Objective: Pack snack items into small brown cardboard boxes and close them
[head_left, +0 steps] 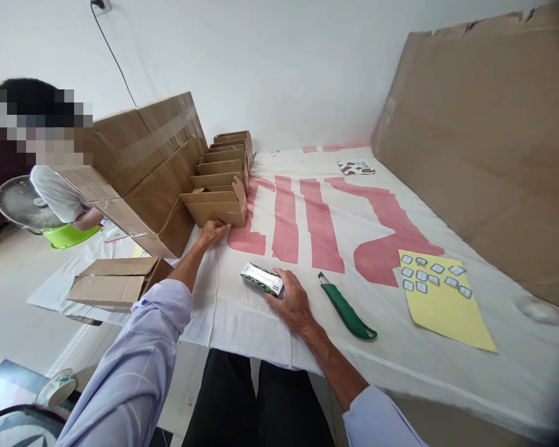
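Note:
My left hand (213, 231) reaches forward and its fingers grip the bottom edge of the nearest small cardboard box (218, 203), the front one in a row of several folded boxes (226, 158). My right hand (291, 300) rests on the white cloth-covered table (307, 347), its fingers closed on a small green and white packet (262, 279) lying flat. A green utility knife (347, 310) lies just right of that hand.
A yellow sheet with several small blue-edged stickers (442, 298) lies at the right. Large taped cartons (144, 161) stand at the left, a flat box (114, 282) hangs at the table's edge. Cardboard sheets (489, 143) lean on the right. Another person (56, 186) sits beyond the cartons, beside a fan (21, 202).

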The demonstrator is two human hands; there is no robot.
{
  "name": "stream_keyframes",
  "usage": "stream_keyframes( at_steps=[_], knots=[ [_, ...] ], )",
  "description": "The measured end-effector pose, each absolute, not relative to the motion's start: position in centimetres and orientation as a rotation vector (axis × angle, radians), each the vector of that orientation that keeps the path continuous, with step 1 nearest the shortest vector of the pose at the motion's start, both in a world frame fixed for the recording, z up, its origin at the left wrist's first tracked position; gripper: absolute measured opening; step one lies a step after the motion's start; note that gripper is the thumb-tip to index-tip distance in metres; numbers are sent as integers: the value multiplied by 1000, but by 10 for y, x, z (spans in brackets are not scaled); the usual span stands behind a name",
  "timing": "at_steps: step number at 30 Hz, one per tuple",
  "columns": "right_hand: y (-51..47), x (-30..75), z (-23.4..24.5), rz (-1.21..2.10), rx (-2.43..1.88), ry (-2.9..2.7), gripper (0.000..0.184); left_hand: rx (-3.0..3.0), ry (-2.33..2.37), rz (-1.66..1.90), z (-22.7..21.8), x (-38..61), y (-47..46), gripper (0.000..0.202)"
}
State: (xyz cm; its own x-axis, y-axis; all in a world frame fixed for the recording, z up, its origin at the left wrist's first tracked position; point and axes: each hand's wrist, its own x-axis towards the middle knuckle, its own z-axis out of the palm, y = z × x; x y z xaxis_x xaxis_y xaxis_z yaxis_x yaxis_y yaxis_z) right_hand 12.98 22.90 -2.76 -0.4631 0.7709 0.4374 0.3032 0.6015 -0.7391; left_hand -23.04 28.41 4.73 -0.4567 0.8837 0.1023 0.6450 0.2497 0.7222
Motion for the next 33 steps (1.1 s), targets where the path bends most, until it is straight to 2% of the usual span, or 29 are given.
stream_keyframes(
  at_steps=[4, 9, 14, 21, 29, 33],
  knots=[
    [231, 127, -31, 808, -897, -1966, 66, 1602, 1995, 870, 54, -195, 256, 47],
    [234, 122, -34, 907, -931, -1871, 74, 1928, 1640, 572, 47, -138, 213, 86],
    [237, 122, -32, 1007, -916, -1785, 73, 2384, 1676, 329, 41, -95, 195, 70],
    [237, 119, -36, 1073, -906, -1726, 67, 2393, 1873, 291, 43, -101, 197, 45],
    [233, 122, -34, 982, -872, -1842, 51, 2135, 2367, 358, 78, -207, 239, 46],
    [232, 124, -31, 966, -889, -1882, 47, 2031, 2502, 368, 75, -233, 264, 55]
  ],
)
